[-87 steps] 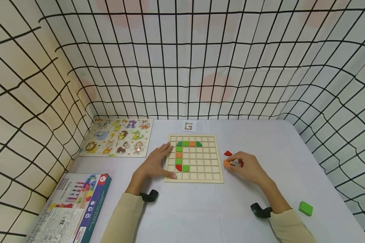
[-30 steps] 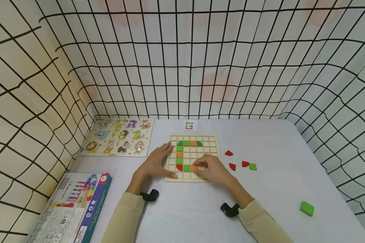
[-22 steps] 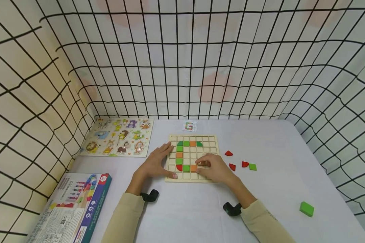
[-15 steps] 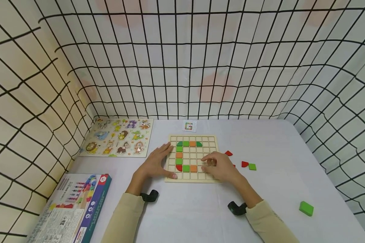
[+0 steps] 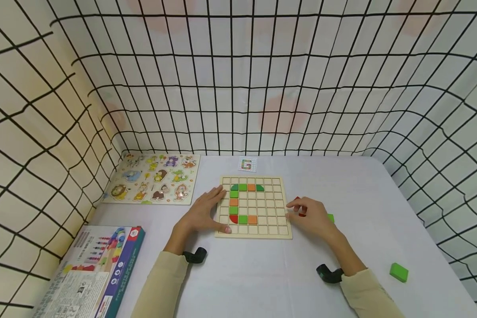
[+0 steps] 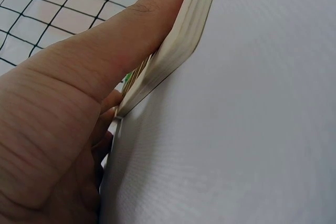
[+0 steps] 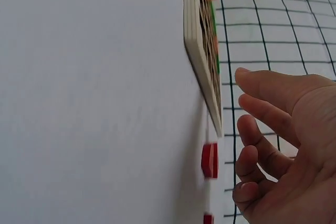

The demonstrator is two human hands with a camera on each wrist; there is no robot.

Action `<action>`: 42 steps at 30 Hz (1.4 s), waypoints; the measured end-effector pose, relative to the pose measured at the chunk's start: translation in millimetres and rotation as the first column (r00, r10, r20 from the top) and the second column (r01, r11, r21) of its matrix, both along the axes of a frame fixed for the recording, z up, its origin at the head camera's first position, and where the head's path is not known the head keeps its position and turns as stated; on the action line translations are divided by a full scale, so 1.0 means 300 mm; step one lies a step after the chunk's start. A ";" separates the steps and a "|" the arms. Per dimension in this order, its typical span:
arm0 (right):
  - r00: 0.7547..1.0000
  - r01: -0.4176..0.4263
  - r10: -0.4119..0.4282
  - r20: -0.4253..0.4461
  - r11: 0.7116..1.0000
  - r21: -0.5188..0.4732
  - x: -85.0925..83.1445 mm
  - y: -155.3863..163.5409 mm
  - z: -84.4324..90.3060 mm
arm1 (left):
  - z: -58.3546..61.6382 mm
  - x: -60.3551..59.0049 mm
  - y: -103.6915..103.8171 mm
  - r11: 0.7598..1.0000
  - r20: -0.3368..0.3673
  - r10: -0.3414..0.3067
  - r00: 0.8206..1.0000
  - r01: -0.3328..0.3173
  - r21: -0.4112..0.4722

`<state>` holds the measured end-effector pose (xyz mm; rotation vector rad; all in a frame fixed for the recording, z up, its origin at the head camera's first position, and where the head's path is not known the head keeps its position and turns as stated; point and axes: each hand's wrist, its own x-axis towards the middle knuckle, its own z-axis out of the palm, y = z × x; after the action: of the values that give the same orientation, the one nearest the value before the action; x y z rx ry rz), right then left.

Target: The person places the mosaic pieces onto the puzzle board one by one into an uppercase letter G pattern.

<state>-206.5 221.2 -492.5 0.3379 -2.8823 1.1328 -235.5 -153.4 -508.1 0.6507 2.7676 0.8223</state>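
Observation:
A wooden grid board point(image 5: 274, 206) lies on the table with green, orange and red pieces set in its cells. The left hand point(image 5: 202, 215) rests spread along its left side, thumb point(image 6: 134, 30) lying on the near edge in the left wrist view. An orange square point(image 5: 252, 219) sits in the lower row beside a green square point(image 5: 243, 219). Just right of the board hovers the right hand point(image 5: 313, 217), its thumb and fingers apart with nothing between them. Red quarter-round pieces point(image 5: 302, 215) lie by its fingers, partly hidden. In the right wrist view, a red piece point(image 7: 210, 160) shows below the fingers.
A card with a letter G point(image 5: 248, 164) lies behind the board. An animal puzzle point(image 5: 153, 180) and a box point(image 5: 91, 274) are on the left. A green square point(image 5: 331, 217) peeks out behind the right hand; a green block point(image 5: 399, 272) lies farther right. Black netting surrounds the table.
The right hand carried an orange square from the table onto the board's lower row, let go of it, and moved back right over the red pieces. The left hand stayed put.

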 end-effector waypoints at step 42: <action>0.997 0.075 -0.079 0.021 0.988 0.137 0.015 0.277 -0.019 | -0.007 -0.001 -0.004 1.000 0.009 0.007 1.000 -0.006 -0.006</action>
<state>-202.1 304.4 -498.2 0.2137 -2.9746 0.9395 -235.9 -154.6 -510.2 0.6357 2.7646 0.8157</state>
